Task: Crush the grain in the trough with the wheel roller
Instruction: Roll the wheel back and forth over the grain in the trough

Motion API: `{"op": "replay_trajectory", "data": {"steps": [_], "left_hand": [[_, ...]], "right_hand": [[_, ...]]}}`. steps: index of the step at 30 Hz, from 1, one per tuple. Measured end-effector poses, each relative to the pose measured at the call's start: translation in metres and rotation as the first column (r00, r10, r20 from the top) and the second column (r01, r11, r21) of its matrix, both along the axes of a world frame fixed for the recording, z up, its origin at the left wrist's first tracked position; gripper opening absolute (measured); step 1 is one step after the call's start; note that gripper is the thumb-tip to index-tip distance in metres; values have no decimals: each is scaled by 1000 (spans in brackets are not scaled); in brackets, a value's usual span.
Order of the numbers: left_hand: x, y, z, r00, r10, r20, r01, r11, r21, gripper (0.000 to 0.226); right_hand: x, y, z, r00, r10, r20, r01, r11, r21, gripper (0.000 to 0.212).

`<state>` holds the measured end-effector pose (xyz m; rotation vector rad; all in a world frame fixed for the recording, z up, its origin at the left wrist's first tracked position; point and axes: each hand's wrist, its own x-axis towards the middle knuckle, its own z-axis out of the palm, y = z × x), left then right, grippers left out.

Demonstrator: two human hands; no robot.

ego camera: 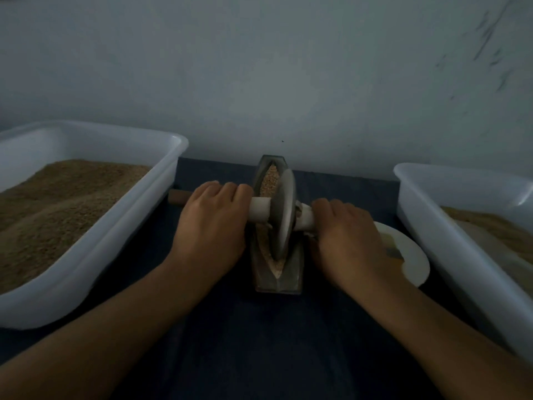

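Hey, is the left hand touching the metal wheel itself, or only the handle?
Apart. The head view shows the left hand gripping the handle, with a bare white stretch of handle between its fingers and the wheel.

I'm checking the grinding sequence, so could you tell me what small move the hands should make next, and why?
Probably roll the wheel roller forward, away from the person. The left hand and right hand grip its handle either side, the wheel sits mid-trough, and coarse-looking grain lies uncrushed at the far end.

Grain-milling workspace: heaped tubs (86,255), trough (278,281).
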<state>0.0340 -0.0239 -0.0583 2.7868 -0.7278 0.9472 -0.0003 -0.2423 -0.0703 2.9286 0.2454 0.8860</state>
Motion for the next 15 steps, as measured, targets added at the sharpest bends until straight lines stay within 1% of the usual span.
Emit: {"op": "replay_trajectory", "data": {"steps": [2,5,9,11,15], "left_hand": [[-10,2,5,1000,-15,-18,15,1000,3,28],[-12,3,6,1000,-12,-18,13,998,63,35],[0,0,0,1000,19,2,-19,989,146,35],[13,-2,0,999,28,-43,-21,987,161,35],[49,-6,5,982,65,-179,-39,988,147,36]], "right_hand": [[-10,0,1,1000,-2,-4,2,1000,5,22],[-15,2,1,1000,14,-9,-14,999,43,23],[-1,3,-2,1000,-1,25,0,1000,17,21],[14,2,-1,999,-20,32,20,1000,7,18],[53,0,4,997,-68,26,69,997,-41,15]]}}
